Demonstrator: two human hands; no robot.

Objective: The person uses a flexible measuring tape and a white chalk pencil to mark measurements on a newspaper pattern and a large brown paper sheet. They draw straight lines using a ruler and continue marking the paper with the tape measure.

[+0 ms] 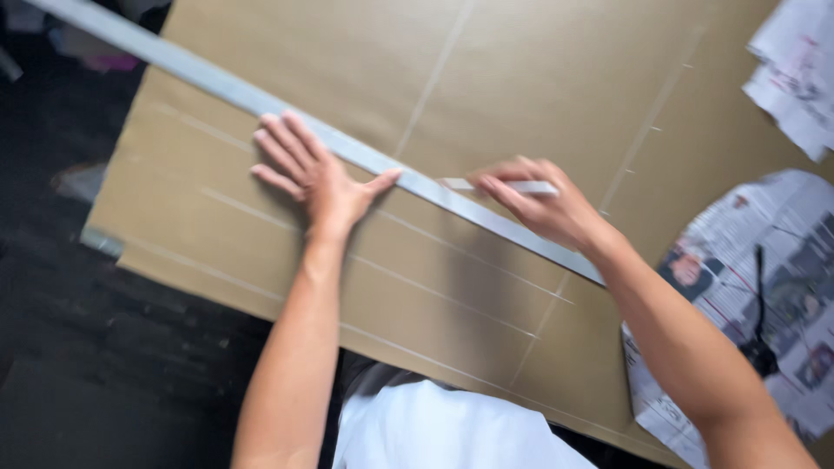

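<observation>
Head view: brown card (pixel 486 95) fills the frame's middle, the left hand (pixel 313 174) splayed flat pinning a metal ruler (pixel 365 156) that runs from upper left to centre right, while the right hand (pixel 543 208) pinches white chalk (pixel 512 186) against its edge for marking.

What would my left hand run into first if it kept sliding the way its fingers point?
The left hand lies flat on the brown board, fingers pointing up-left. Its fingertips already sit at the edge of the long metal ruler, so it would probably meet that first.
</observation>
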